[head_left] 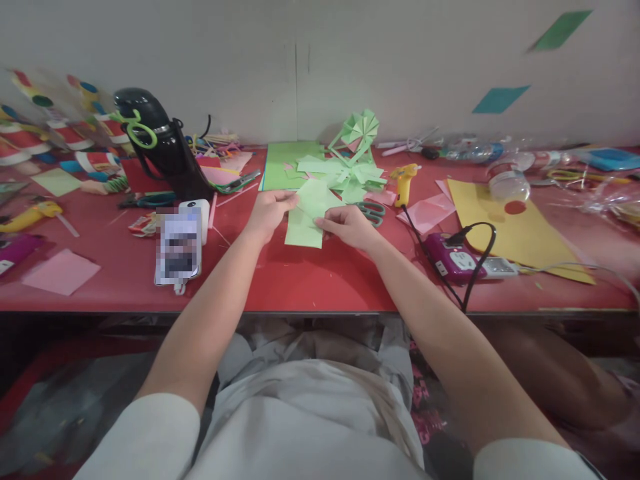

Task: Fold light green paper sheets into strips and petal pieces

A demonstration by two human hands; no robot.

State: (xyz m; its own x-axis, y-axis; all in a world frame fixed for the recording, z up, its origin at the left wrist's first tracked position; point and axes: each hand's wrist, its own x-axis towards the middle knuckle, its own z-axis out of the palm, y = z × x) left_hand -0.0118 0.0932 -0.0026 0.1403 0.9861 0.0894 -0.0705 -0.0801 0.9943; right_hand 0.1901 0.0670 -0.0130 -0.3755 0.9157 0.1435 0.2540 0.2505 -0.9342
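Observation:
A light green sheet of paper [306, 227] is held up over the red table, between my two hands. My left hand [270, 210] pinches its left edge with closed fingers. On the other side, my right hand [349, 225] grips the paper's right edge, fingers curled and thumb on it. Just behind lie green folded paper pieces [350, 175], with a pleated green paper wheel [361, 130] standing above them. Dark-handled scissors [373, 213] rest beside my right hand, their blades hidden.
A yellow glue gun [403, 183] stands right of the papers, its cord running to a purple power socket [453, 259]. Left are a phone [178, 247] and a tall black bottle [160, 143]. Yellow paper [530, 230] and plastic bottles [507, 180] lie on the right.

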